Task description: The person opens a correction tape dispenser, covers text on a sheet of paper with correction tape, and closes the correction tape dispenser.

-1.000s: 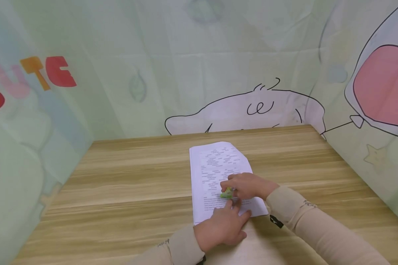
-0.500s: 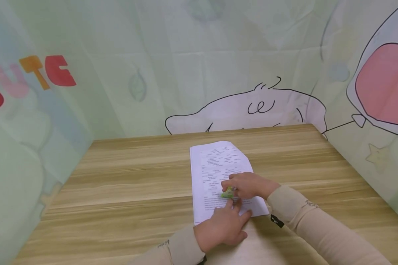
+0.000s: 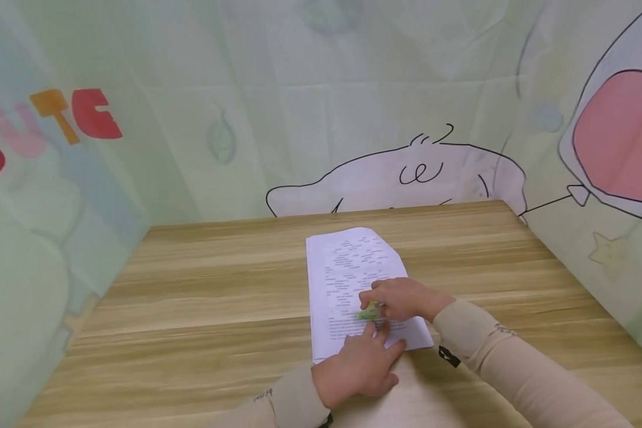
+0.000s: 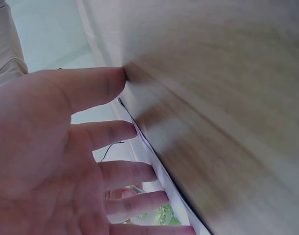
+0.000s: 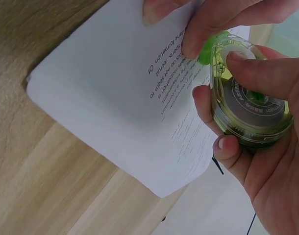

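Note:
In the right wrist view, my right hand [image 5: 282,122] grips a clear green correction tape dispenser [image 5: 252,105] between thumb and fingers. Its green tip end is down at the printed lines of a paper stack [image 5: 105,83]. The head view has the right hand [image 3: 403,299] over the lower part of the paper [image 3: 348,255], with the dispenser [image 3: 369,310] partly covered by the fingers. My left hand [image 3: 359,364] lies at the near edge, fingers spread and fingertips on the sheet just below the dispenser. From the left wrist, the thumb of this hand [image 4: 51,147] touches the tabletop beside the paper.
A wood-grain table [image 3: 208,285] carries the paper stack, whose far right corner looks curled or cut. Behind and at both sides hangs a pale cartoon-printed cloth [image 3: 192,119]. A black strap piece [image 3: 449,356] shows under the right sleeve.
My right hand has slid slightly to the right along the paper with the correction tape. The left hand and the paper stay where they were.

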The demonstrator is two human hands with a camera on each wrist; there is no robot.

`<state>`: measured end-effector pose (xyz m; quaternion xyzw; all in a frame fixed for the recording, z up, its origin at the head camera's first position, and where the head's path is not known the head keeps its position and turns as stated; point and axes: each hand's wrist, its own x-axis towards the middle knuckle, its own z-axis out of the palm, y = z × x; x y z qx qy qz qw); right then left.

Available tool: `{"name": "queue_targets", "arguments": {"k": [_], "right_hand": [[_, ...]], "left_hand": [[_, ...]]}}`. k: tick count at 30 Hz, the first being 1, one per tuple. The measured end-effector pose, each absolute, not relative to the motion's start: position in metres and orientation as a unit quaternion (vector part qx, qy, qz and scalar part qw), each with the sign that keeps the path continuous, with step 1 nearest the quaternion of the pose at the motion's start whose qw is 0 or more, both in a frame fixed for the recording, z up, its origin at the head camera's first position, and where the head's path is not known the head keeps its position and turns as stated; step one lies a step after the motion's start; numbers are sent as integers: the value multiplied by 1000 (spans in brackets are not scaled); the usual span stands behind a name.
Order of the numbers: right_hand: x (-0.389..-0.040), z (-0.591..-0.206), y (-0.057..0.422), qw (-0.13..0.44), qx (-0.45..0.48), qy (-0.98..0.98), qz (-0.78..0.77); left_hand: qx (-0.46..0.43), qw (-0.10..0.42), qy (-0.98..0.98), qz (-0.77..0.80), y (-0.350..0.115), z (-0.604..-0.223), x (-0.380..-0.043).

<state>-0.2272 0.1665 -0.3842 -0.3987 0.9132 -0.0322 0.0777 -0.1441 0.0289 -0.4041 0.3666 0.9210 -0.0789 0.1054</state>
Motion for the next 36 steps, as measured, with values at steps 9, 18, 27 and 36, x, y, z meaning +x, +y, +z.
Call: {"name": "queue_targets", "arguments": {"k": [9,18,27,36], "right_hand": [[-228,-383,167,84,-396,914,-35],[-228,-381,169,77,-398,914,-29],[-227,-379,169,101,-381,919,-26],[-227,-380,172,106,-374,921,-30]], "left_hand": [[369,102,921,-75,29,-403,-144],[371,88,921,-75,28,-401,-143],[369,101,921,-70,29,-402,-143],[366,108,922,-69,28,-403,-144]]}}
